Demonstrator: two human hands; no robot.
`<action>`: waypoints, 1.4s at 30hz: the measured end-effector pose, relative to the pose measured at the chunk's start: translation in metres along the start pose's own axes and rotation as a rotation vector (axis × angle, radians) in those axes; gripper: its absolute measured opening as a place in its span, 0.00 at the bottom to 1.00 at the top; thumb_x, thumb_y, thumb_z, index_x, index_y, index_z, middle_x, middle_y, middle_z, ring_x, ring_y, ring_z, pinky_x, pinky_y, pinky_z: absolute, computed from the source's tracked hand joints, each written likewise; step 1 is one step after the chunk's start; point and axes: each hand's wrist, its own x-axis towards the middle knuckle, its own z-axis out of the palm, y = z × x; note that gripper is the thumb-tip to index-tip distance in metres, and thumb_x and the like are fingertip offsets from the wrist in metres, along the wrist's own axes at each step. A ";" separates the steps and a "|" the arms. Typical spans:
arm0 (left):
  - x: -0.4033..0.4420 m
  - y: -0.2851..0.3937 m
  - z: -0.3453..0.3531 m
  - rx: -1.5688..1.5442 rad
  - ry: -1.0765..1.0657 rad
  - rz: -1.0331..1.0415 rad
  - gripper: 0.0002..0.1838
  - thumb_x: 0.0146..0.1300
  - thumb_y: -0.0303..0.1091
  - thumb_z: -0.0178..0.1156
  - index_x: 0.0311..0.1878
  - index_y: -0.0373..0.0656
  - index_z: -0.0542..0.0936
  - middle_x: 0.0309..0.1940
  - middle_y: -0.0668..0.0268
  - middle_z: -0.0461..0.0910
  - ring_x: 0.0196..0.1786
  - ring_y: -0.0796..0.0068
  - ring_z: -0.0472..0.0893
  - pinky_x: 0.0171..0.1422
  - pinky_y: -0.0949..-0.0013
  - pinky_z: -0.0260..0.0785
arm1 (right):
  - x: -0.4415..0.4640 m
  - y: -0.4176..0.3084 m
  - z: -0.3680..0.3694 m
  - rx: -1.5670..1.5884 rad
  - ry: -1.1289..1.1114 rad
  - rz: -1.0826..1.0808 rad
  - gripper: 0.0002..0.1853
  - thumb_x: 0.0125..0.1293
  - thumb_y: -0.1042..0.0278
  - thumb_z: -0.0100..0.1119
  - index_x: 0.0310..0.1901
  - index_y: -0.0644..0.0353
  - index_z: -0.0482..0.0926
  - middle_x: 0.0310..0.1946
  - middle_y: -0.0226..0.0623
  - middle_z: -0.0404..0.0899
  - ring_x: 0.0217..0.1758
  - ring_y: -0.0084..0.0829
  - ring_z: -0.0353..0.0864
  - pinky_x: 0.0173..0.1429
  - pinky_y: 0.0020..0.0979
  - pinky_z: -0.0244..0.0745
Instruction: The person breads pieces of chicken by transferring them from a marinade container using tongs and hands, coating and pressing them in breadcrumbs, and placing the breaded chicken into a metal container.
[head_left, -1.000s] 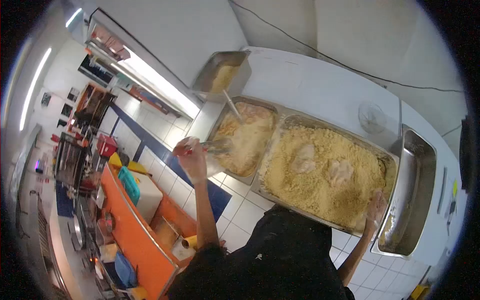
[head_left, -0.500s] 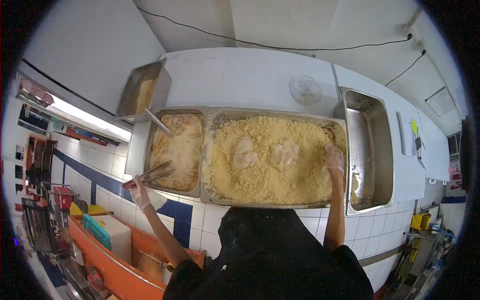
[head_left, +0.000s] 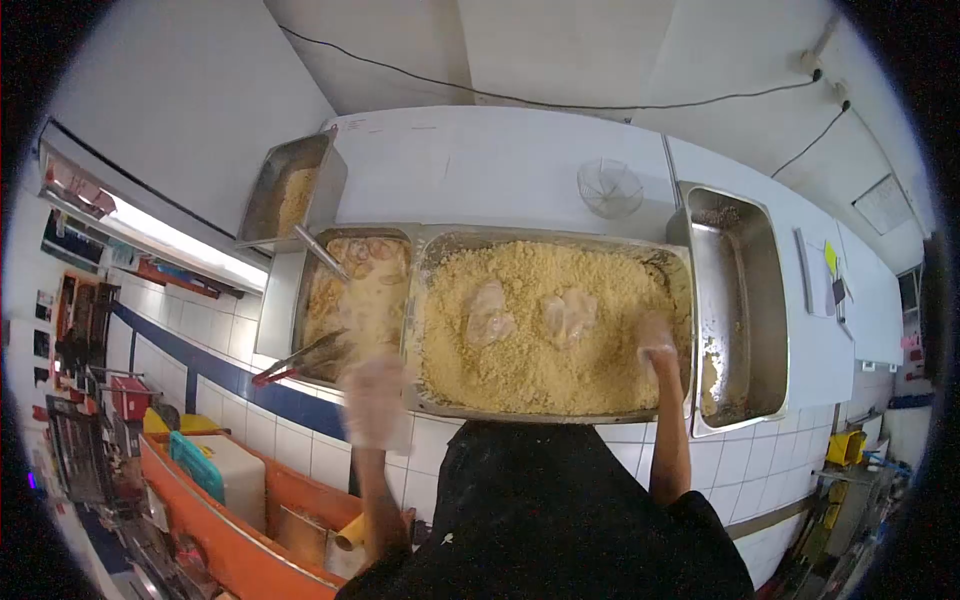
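Observation:
My left hand (head_left: 375, 400), in a clear glove and smeared by motion, is over the front corner between the batter pan and the crumb pan. Metal tongs (head_left: 310, 355) with red handles rest on the edge of the batter pan (head_left: 408, 300), left of that hand. Pale, wet pieces sit in its milky batter. My gloved right hand (head_left: 655, 335) is down at the right side of the yellow crumbs (head_left: 530, 380), its fingers blurred. Two pale raw meat pieces, one at left (head_left: 490, 312) and one near the middle (head_left: 570, 317), lie on the crumbs.
Right of the crumb pan stands a deep steel pan (head_left: 735, 300) with crumb residue. A wire strainer (head_left: 610, 188) lies behind, on the white counter (head_left: 470, 160). A smaller steel container (head_left: 300, 190) holds crumbs at back left. Below left is an orange bin (head_left: 220, 530).
My left hand has let go of the tongs and moved right, toward the crumb pan. The tongs stay on the batter pan. My right hand has shifted slightly left and down within the crumbs.

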 end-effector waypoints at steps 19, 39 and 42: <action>0.069 0.191 0.036 -1.081 -0.341 -0.733 0.27 0.71 0.53 0.45 0.61 0.40 0.67 0.54 0.51 0.72 0.57 0.56 0.72 0.63 0.60 0.61 | 0.015 -0.222 -0.003 0.775 0.022 0.600 0.24 0.65 0.49 0.57 0.53 0.60 0.78 0.47 0.36 0.79 0.46 0.32 0.77 0.48 0.33 0.72; 0.080 0.176 0.083 -1.103 -0.593 -0.661 0.30 0.68 0.58 0.47 0.59 0.40 0.70 0.39 0.51 0.78 0.40 0.58 0.78 0.41 0.61 0.69 | -0.012 -0.216 -0.001 0.636 -0.095 0.567 0.16 0.68 0.57 0.54 0.48 0.61 0.78 0.39 0.35 0.80 0.40 0.32 0.76 0.45 0.35 0.72; 0.096 0.137 0.039 -0.913 -0.462 -0.554 0.21 0.68 0.50 0.53 0.51 0.41 0.75 0.33 0.63 0.79 0.31 0.64 0.78 0.30 0.66 0.70 | -0.007 -0.171 -0.010 0.263 -0.062 0.193 0.17 0.69 0.57 0.52 0.48 0.61 0.77 0.37 0.39 0.80 0.39 0.33 0.77 0.43 0.37 0.72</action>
